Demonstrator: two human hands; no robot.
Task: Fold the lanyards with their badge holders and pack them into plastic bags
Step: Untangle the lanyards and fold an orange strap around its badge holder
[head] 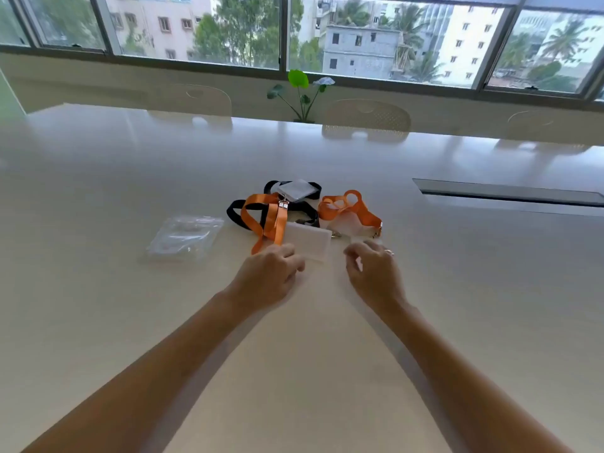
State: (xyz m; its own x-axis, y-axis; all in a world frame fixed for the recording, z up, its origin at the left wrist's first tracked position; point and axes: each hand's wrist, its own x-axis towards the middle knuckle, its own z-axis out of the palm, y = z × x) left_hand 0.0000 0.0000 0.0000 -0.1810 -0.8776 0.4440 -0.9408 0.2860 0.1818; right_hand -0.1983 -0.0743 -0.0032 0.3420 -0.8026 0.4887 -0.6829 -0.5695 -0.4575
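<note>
White table (327,371) under the hands. Far beyond them, three pale chairs (366,117), a green-leafed plant (302,93), and windows (359,34) showing buildings.

On the bench (130,197), the plastic bags (184,238) lie left of the lanyards (277,210); my hands sit just before them.

No text, label, brand, number or sign can be read anywhere. The badge holder (307,241) just beyond the left hand's grip (273,273) looks blank and white, and the plastic bags (184,238) further to its left show no print that can be made out.
</note>
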